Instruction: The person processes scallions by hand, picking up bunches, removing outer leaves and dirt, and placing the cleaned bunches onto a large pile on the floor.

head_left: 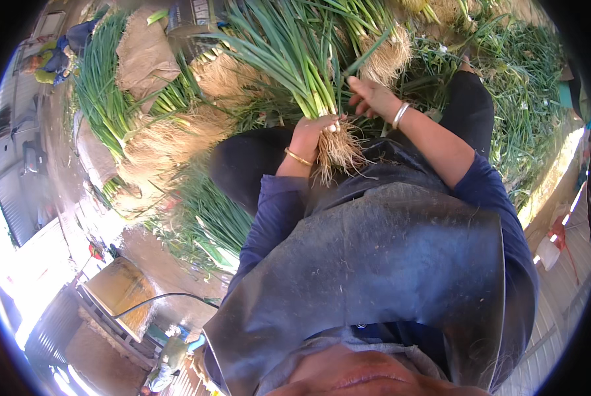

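Observation:
My left hand (309, 135), with a gold bangle at its wrist, is closed around the white lower stalks of a bunch of scallions (318, 92). Their pale, stringy roots (338, 150) hang below the grip, over my dark apron (388, 251), and the green leaves fan out away from me. Just right of the stalks is my right hand (376, 99), a silver bangle on its wrist. Its fingers are bent but apart, with nothing visible in them. A single green leaf (369, 55) slants close to its fingertips.
Rooted scallion bundles (386, 56) lie beyond my hands, and more bundles (150, 152) are stacked at the left beside brown sacking (144, 56). Loose green leaves (520, 99) cover the ground at the right. Another person (58, 63) is at the far left. A tan bin (117, 290) stands lower left.

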A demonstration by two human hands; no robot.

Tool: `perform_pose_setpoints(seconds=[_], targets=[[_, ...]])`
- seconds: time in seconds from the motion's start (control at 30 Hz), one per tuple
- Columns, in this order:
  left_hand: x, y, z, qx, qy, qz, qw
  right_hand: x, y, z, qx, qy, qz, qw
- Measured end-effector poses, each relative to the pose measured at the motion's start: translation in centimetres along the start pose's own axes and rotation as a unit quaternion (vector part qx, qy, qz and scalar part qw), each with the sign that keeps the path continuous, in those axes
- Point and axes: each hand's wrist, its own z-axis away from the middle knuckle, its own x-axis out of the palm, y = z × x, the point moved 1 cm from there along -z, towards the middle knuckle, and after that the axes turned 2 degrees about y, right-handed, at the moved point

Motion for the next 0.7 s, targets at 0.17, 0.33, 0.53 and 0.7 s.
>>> perform_pose_setpoints(seconds=[0.17,0.33,0.53,0.7], targets=[[0.5,1.0,0.7,0.063,0.003,-0.009,0.998,0.9,-0.1,-1.0,-0.278,0.095,0.282,0.913],[-2.2,3.6,2.0,0.205,-0.033,0.081,0.975,-4.3,8.2,-2.4,-0.114,-0.099,0.629,0.763],[-0.3,3.6,2.2,0.167,-0.017,0.208,0.964,-6.4,0.5,-4.0,-0.324,0.189,0.533,0.758],[-1.0,1.0,-0.8,0.078,-0.085,0.198,0.973,-10.7,-4.3,-7.1,0.0,0.088,0.634,0.768]])
